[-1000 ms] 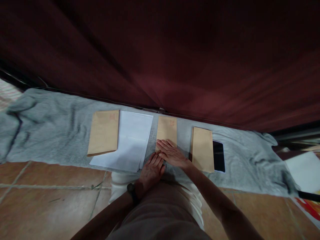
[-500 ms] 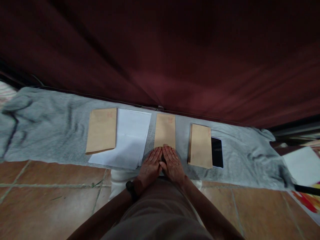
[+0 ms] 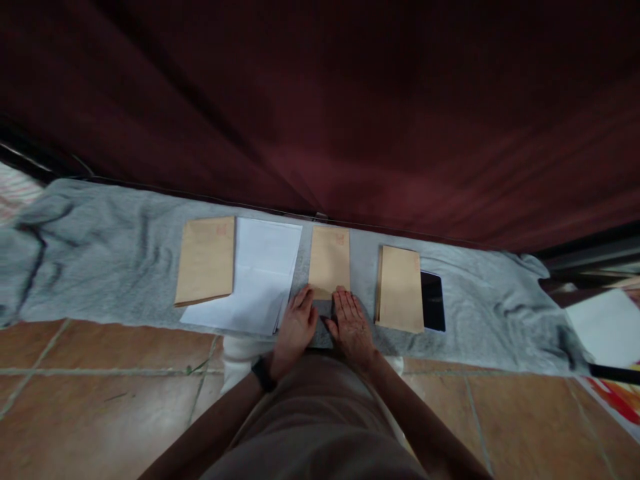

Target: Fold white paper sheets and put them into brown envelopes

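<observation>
Grey cloth [image 3: 100,267] on tiles [image 3: 100,387]. Far left: left stack [image 3: 205,260] of envelopes, sheets [image 3: 265,267] touching it. Next, left hand [image 3: 296,327] flat, open, holding nothing, fingertips at middle envelope [image 3: 329,260] near edge; right hand [image 3: 353,325] same. Envelope lies mid-cloth: looks light, thin, floppy, guess near corners easiest grip. Narrow bare cloth either side, then right stack [image 3: 400,288], phone [image 3: 433,300]. Behind: curtain [image 3: 350,100], close.

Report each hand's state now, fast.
Left hand: open, flat, holding nothing, fingertips at the near edge of the middle envelope.
Right hand: open, flat, holding nothing, fingertips at the same edge.
</observation>
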